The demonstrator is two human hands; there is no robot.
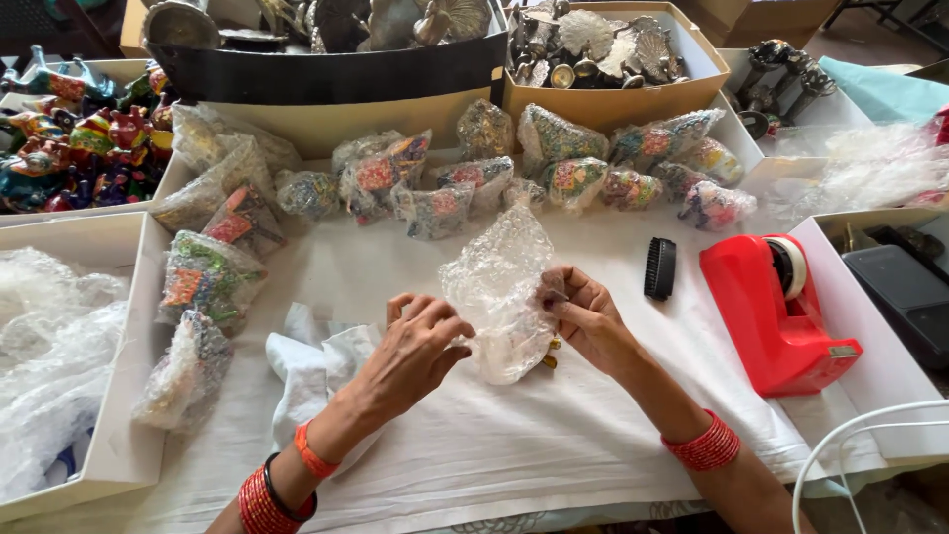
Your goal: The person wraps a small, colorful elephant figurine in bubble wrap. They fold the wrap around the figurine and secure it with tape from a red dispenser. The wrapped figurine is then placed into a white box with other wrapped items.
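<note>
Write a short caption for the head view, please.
Both hands, left hand and right hand, wrap bubble wrap around a small brass object.

A craft packing workshop: boxes of painted figurines (pixel 79 138), brass ornaments (pixel 593 44) (bubble-wrapped ones alongside) and a tape dispenser (pixel 776 307).

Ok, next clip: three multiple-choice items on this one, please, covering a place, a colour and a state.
1. Where is the tape dispenser?
A. on the person's right
B. on the person's left
C. inside a box

2. What colour is it?
A. blue
B. red
C. green

3. What do the left hand and right hand do?
A. rest flat on the cloth
B. hold a sheet of bubble wrap
C. hold scissors

Key: 1 A, it stands right of the right hand; 2 B, its body is red; 3 B, both hands grip the bubble wrap, a brass piece showing below.
</note>
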